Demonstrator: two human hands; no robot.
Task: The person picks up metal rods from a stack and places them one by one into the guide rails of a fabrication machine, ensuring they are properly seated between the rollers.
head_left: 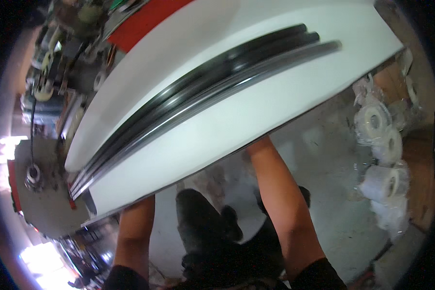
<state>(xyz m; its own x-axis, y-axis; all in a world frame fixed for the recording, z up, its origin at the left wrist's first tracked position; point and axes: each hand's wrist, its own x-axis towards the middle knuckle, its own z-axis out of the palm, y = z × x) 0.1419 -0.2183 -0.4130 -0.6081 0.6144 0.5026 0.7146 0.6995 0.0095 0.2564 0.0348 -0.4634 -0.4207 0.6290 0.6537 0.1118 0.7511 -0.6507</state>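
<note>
A long white panel or tabletop (227,125) with a thin dark edge slants across the view. Several long tubes lie side by side on it: black tubes (217,68) on the far side and a grey, see-through-looking tube (275,64) nearest me. Both my forearms reach under the panel's near edge. My left forearm (136,227) goes in near its left end, my right forearm (285,198) near its middle. The panel covers both hands, so their fingers and anything they hold are hidden.
Rolls of clear plastic-wrapped material (384,183) stand along the right side, beside brown cardboard (420,169). A grey machine part with a round fitting (33,175) is at the left end. A red surface (147,24) lies beyond the panel. Grey floor (333,193) shows below.
</note>
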